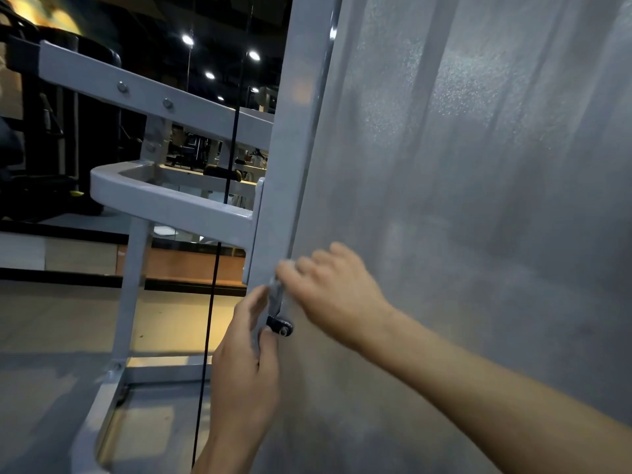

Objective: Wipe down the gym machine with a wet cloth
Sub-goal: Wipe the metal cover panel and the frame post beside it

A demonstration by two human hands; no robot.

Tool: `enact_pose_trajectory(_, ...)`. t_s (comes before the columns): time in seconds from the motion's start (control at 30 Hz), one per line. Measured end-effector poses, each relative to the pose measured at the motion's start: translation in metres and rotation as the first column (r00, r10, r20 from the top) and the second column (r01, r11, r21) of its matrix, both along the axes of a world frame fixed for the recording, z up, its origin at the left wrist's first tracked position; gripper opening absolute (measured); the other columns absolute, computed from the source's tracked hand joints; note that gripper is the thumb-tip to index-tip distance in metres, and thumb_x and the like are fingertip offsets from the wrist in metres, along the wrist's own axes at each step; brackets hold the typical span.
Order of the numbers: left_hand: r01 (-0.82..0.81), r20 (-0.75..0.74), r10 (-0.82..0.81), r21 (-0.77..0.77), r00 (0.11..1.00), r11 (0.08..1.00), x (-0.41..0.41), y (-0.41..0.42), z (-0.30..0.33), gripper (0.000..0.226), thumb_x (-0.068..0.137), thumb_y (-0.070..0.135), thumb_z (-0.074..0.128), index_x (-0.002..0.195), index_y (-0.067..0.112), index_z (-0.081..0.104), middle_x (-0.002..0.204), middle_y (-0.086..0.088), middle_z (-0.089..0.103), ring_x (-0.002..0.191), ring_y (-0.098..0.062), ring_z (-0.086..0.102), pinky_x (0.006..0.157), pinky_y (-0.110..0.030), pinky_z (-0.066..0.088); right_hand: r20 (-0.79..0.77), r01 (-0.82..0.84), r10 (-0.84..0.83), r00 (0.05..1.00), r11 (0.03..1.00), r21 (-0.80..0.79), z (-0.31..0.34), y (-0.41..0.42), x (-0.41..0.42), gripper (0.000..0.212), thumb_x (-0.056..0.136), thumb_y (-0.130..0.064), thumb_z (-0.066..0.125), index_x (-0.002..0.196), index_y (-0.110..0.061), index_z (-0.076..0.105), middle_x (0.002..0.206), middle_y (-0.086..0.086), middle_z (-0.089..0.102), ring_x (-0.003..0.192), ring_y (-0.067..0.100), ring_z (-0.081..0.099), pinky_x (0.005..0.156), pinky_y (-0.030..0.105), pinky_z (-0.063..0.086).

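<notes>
While the grey gym machine [284, 186] upright is faced, a small grey cloth [275, 292] is pinched against it by the right hand [328, 289], left hand [246, 364] curled just below, beside a black bracket [280, 326].

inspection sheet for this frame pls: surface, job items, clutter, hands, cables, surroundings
Surface: frosted panel on the gym machine, set in a grey upright post; wet or dry, cannot tell.
Job's things: cloth not clearly seen; something pale and blurred sits between the fingertips.
Clutter: nothing seen.
Hands: left hand at the panel edge, thumb by a small black bracket; right hand on the panel beside the post, fingers curled, blurred.
Cables: thin black cable runs vertically left of the post.
Surroundings: grey frame bars, floor, ceiling lights, dim gym beyond.
</notes>
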State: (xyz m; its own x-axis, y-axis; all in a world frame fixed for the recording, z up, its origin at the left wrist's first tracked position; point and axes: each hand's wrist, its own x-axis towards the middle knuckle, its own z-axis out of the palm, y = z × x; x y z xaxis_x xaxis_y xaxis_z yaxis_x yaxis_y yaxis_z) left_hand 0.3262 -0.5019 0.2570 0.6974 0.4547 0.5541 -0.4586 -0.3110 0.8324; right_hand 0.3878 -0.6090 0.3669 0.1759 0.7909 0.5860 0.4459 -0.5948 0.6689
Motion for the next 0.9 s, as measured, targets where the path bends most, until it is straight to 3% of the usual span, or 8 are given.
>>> enact_pose_trajectory(0.17, 0.003, 0.010, -0.003, 0.002, 1.000, 1.000, 0.000, -0.004, -0.001, 0.055, 0.101, 0.002, 0.051, 0.140, 0.041, 0.052, 0.134, 0.031, 0.058, 0.126, 0.013, 0.052, 0.105, -0.022, 0.043, -0.032, -0.008, 0.006, 0.999, 0.998, -0.062, -0.001, 0.000, -0.003, 0.024, 0.080, -0.017, 0.037, 0.077, -0.015, 0.061, 0.054, 0.002, 0.059, 0.047, 0.025, 0.057, 0.059, 0.031, 0.021)
enact_pose_trajectory(0.23, 0.005, 0.007, -0.005, -0.018, 1.000, 1.000, 0.001, -0.005, -0.001, 0.056, 0.101, 0.001, 0.050, 0.142, 0.038, 0.052, 0.137, 0.031, 0.056, 0.130, 0.012, 0.049, 0.110, -0.024, 0.041, 0.048, -0.007, 0.006, 0.999, 1.000, 0.025, 0.036, -0.001, 0.003, 0.006, 0.077, -0.017, 0.053, 0.073, -0.016, 0.058, 0.052, 0.004, 0.059, 0.046, 0.026, 0.057, 0.058, 0.030, 0.021)
enact_pose_trajectory(0.33, -0.004, 0.026, 0.007, -0.087, 1.000, 0.996, 0.002, -0.003, -0.001, 0.057, 0.100, -0.004, 0.047, 0.145, 0.031, 0.051, 0.142, 0.022, 0.057, 0.134, 0.006, 0.048, 0.116, -0.028, 0.038, 0.063, 0.119, -0.131, 0.989, 0.979, 0.168, 0.069, -0.004, 0.008, 0.027, 0.067, -0.020, 0.082, 0.074, -0.019, 0.056, 0.054, 0.001, 0.062, 0.048, 0.027, 0.059, 0.057, 0.029, 0.020)
enact_pose_trajectory(0.43, -0.019, 0.062, 0.028, -0.140, 0.998, 0.990, 0.000, -0.002, 0.000, 0.057, 0.100, -0.007, 0.046, 0.144, 0.029, 0.051, 0.141, 0.019, 0.058, 0.133, 0.005, 0.051, 0.114, -0.027, 0.039, 0.026, 0.042, -0.047, 0.999, 0.984, 0.171, 0.035, 0.006, 0.004, 0.010, 0.081, -0.017, 0.064, 0.074, -0.018, 0.057, 0.053, 0.002, 0.060, 0.046, 0.025, 0.058, 0.057, 0.030, 0.020)
enact_pose_trajectory(0.53, -0.044, 0.063, 0.052, -0.128, 0.997, 0.991, -0.001, 0.000, 0.001, 0.061, 0.099, -0.007, 0.045, 0.137, 0.041, 0.049, 0.136, 0.029, 0.056, 0.130, 0.009, 0.050, 0.108, -0.020, 0.039, -0.073, 0.026, -0.023, 0.997, 0.999, 0.037, -0.026, 0.010, 0.000, 0.017, 0.078, -0.017, 0.041, 0.072, -0.019, 0.057, 0.052, 0.001, 0.057, 0.045, 0.023, 0.056, 0.057, 0.031, 0.019)
enact_pose_trajectory(0.67, -0.042, 0.043, 0.047, -0.116, 0.998, 0.992, -0.002, -0.001, 0.000, 0.061, 0.101, -0.004, 0.045, 0.137, 0.046, 0.047, 0.137, 0.030, 0.055, 0.131, 0.010, 0.049, 0.108, -0.020, 0.039, -0.073, 0.035, -0.041, 0.996, 0.996, -0.082, -0.039, 0.007, 0.000, 0.009, 0.082, -0.021, 0.057, 0.073, -0.020, 0.056, 0.054, -0.001, 0.060, 0.046, 0.023, 0.058, 0.059, 0.031, 0.019)
enact_pose_trajectory(0.8, -0.041, 0.047, 0.046, -0.113, 0.998, 0.993, -0.001, 0.000, -0.001, 0.060, 0.099, -0.005, 0.046, 0.138, 0.041, 0.049, 0.137, 0.027, 0.057, 0.130, 0.009, 0.050, 0.111, -0.025, 0.040, -0.081, -0.013, 0.019, 0.997, 0.996, 0.084, 0.011, 0.007, 0.002, 0.025, 0.084, -0.024, 0.034, 0.070, -0.018, 0.054, 0.049, 0.001, 0.058, 0.043, 0.024, 0.056, 0.058, 0.029, 0.020)
enact_pose_trajectory(0.9, -0.045, 0.056, 0.052, -0.116, 0.997, 0.992, 0.000, 0.000, 0.000, 0.061, 0.098, -0.007, 0.045, 0.138, 0.039, 0.050, 0.136, 0.027, 0.057, 0.130, 0.009, 0.050, 0.111, -0.025, 0.040, -0.095, 0.026, -0.016, 0.995, 0.994, 0.110, 0.011, 0.007, -0.001, 0.016, 0.083, -0.026, 0.048, 0.072, -0.018, 0.054, 0.049, 0.000, 0.058, 0.043, 0.024, 0.055, 0.057, 0.028, 0.020)
